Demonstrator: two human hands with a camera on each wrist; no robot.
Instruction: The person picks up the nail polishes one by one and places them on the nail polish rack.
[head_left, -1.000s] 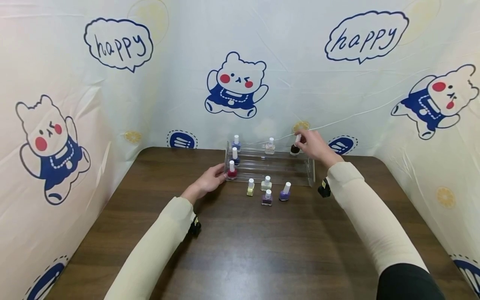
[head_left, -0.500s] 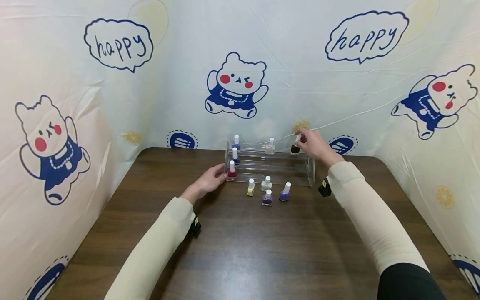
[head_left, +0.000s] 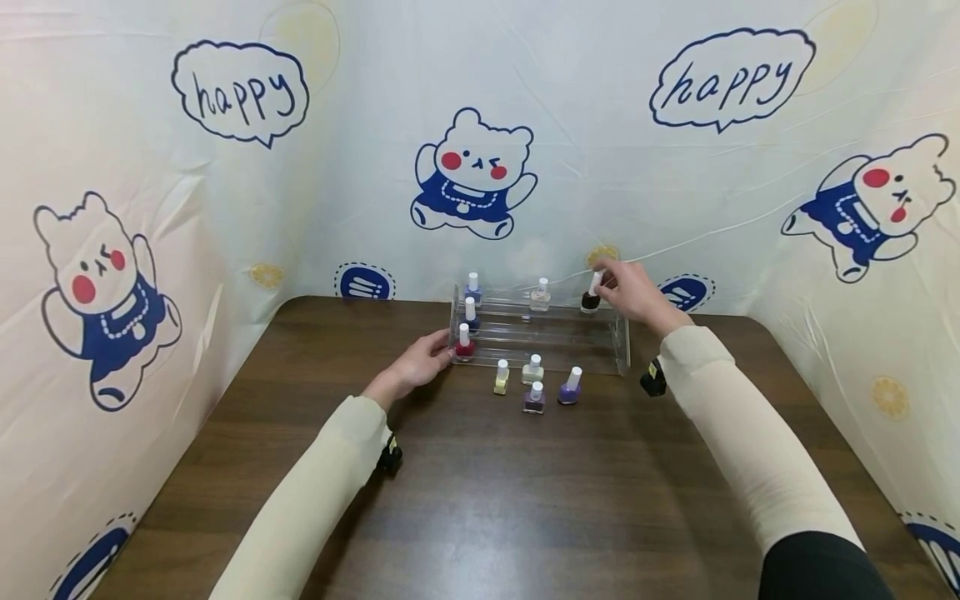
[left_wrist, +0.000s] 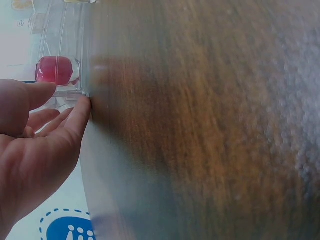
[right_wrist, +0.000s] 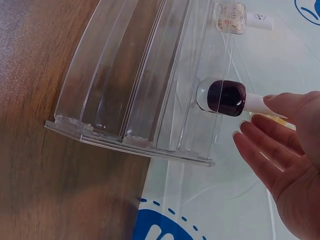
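At the rack's right end, my right hand (head_left: 630, 292) pinches the white cap of a dark nail polish bottle (right_wrist: 226, 98), thumb on one side and fingertips on the other. That bottle stands upright on the top tier of the clear acrylic display rack (head_left: 547, 333). My left hand (head_left: 418, 358) holds the rack's left end, its thumb and fingertips at the end panel. Just inside that panel is a red polish bottle (left_wrist: 55, 70) on the lowest tier. Behind it, on higher tiers, are a dark blue bottle (head_left: 471, 317) and a light blue bottle (head_left: 472, 292).
A clear bottle (head_left: 540, 298) stands mid top tier. Before the rack on the brown table (head_left: 480, 500) are a yellow bottle (head_left: 501, 382), a pale bottle (head_left: 532, 372), a dark purple bottle (head_left: 534, 402) and a violet bottle (head_left: 569, 392). Printed cloth (head_left: 337, 167) hangs close behind.
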